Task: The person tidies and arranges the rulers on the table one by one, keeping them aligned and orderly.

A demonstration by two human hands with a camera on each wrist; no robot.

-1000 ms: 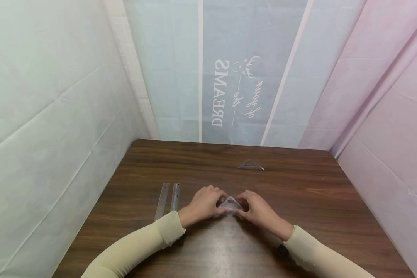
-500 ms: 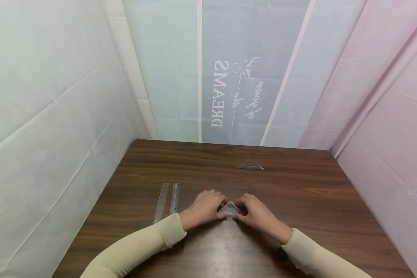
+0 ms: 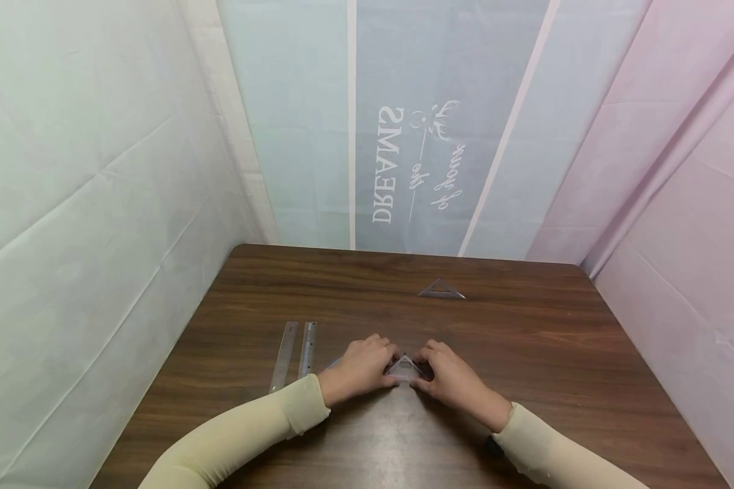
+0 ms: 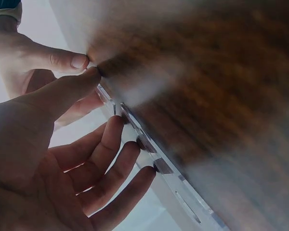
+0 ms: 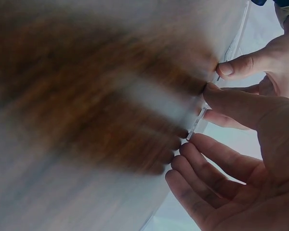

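A small clear set square lies at the middle of the table, its peak pointing away from me. My left hand pinches its left corner between thumb and fingers. On the opposite corner my right hand does the same. In the left wrist view both thumbs come close together along the near edge, and the other left fingertips touch the tabletop by clear plastic edges. The right wrist view has a thin strip of the set square showing beside the right fingers. Most of its face is hidden there.
Two clear rulers stand side by side left of my left hand, partly covered by the sleeve. Another clear set square lies farther back. A bluish edge peeks out by the left wrist. Fabric walls surround the wooden table.
Both hands and the set square have come slightly toward me, then nearly stopped. The bluish edge by the left wrist has come into sight. The rulers and the far set square stayed put.
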